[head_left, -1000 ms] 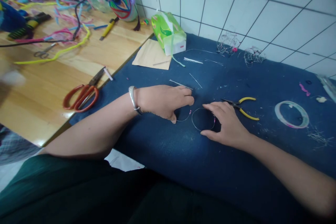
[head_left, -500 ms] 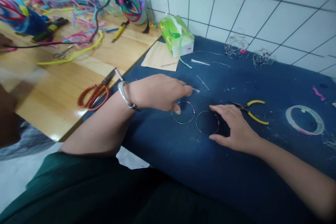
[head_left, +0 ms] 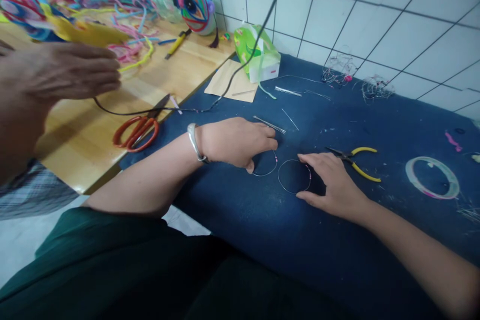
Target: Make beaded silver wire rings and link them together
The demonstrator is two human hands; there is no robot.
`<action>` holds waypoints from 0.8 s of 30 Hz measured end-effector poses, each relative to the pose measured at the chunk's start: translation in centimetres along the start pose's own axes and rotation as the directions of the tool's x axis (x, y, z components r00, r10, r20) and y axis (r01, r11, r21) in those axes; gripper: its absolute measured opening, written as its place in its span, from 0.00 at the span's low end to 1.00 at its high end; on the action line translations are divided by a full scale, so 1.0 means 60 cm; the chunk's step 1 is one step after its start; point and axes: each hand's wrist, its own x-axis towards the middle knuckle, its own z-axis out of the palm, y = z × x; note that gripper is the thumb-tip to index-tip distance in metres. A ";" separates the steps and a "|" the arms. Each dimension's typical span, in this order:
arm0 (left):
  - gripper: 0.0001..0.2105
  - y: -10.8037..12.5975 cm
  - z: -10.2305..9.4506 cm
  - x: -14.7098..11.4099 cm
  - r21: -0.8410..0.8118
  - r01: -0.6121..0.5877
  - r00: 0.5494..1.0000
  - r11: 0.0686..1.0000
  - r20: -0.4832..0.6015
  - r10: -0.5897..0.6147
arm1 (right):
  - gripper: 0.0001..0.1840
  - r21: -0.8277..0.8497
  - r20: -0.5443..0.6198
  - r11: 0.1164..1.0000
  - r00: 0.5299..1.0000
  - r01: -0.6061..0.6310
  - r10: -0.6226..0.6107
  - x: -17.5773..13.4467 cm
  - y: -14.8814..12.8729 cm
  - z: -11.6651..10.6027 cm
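Two thin wire rings with small pink beads lie side by side on the dark blue mat (head_left: 240, 212). My left hand (head_left: 238, 142), with a silver bangle (head_left: 192, 141) on its wrist, is over the left wire ring (head_left: 267, 174) and hides much of it. Its thumb and fingers are apart near the ring's edge. Around the right wire ring (head_left: 279, 182), the thumb and forefinger of my right hand (head_left: 333, 180) are spread, their tips at its edge. Yellow-handled pliers (head_left: 354, 158) lie just beyond my right hand. Straight wires (head_left: 269, 124) rest above my left hand.
At left, another person's hand (head_left: 75, 70) is over the wooden table, near red-handled scissors (head_left: 135, 132). A black cord (head_left: 240, 67) crosses the view. Behind stand a tissue pack (head_left: 258, 52) and tangled wire (head_left: 339, 70). A roll of tape (head_left: 410, 172) lies right.
My left hand has shifted slightly right and down over the left ring, covering more of it. My right hand stays around its ring. The other person's hand has come into view, and the cord has swung right.
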 end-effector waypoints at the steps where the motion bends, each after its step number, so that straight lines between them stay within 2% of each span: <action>1: 0.24 0.004 -0.001 -0.001 0.010 0.004 1.000 1.000 -0.007 -0.004 | 0.37 0.001 -0.005 1.000 1.000 0.004 -0.004 0.000 0.000 0.000; 10: 0.11 0.044 0.001 -0.012 0.136 0.082 0.996 0.987 -0.051 -0.076 | 0.35 -0.001 -0.052 0.999 0.998 0.036 -0.036 -0.003 0.001 0.003; 24: 0.09 0.054 0.003 -0.015 0.206 0.175 0.984 0.963 -0.071 -0.163 | 0.33 0.000 -0.056 0.999 0.998 0.040 -0.040 -0.002 0.006 0.006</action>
